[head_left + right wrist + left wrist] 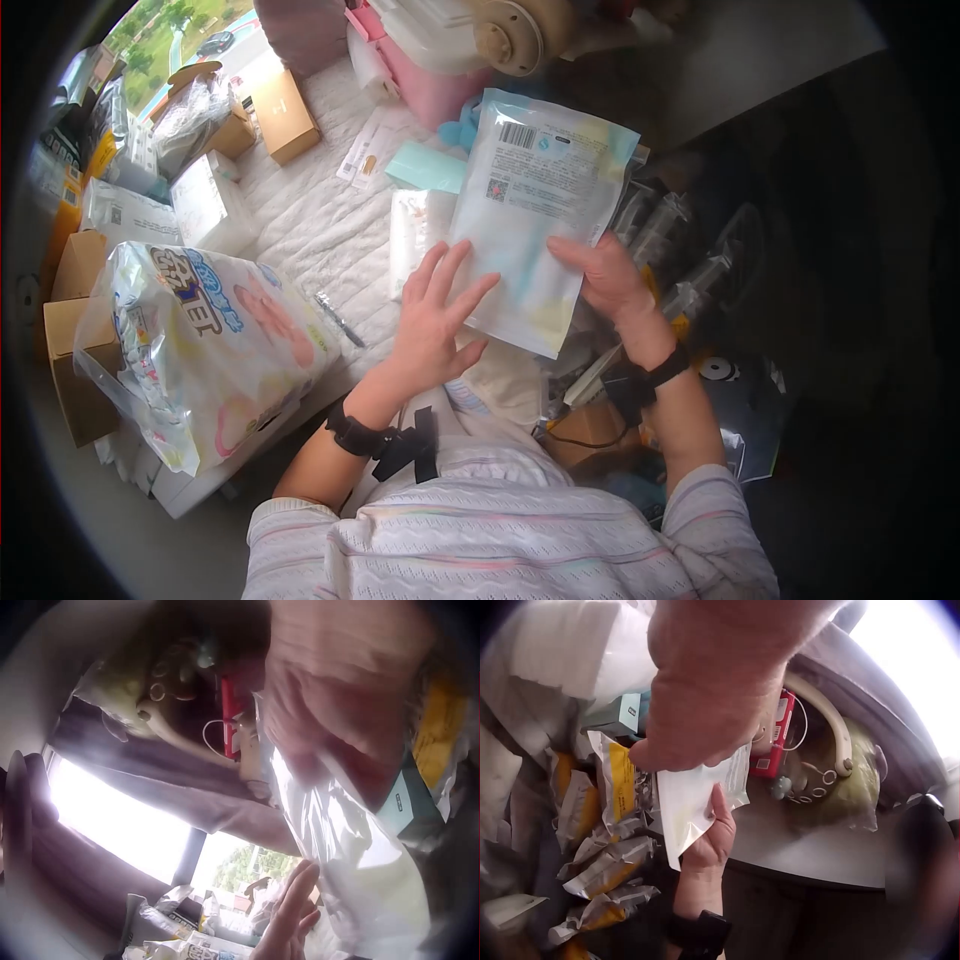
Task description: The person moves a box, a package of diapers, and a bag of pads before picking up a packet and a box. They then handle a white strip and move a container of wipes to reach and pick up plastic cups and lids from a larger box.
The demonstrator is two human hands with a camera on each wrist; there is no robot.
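A pale, flat plastic pouch [545, 200] with a barcode and printed text is held up before the body in the head view. The right hand [612, 280] grips its right edge, thumb across the front and fingers behind. At the pouch's lower left, the left hand [435, 320] has its fingers spread, close to or touching the surface. In the left wrist view the pouch [694, 802] lies between the near left hand [705, 682] and the right hand [711, 838]. The right wrist view shows the shiny pouch [352, 862] under the right hand [337, 697], with the left hand [289, 922] beside it.
A large diaper pack [220, 350] lies at the left on the quilted surface [320, 210]. Cardboard boxes [285, 115] and white packages [212, 205] stand behind. A teal box [425, 167] is beside the pouch. Several silver and yellow packets [615, 784] lie beyond the hands.
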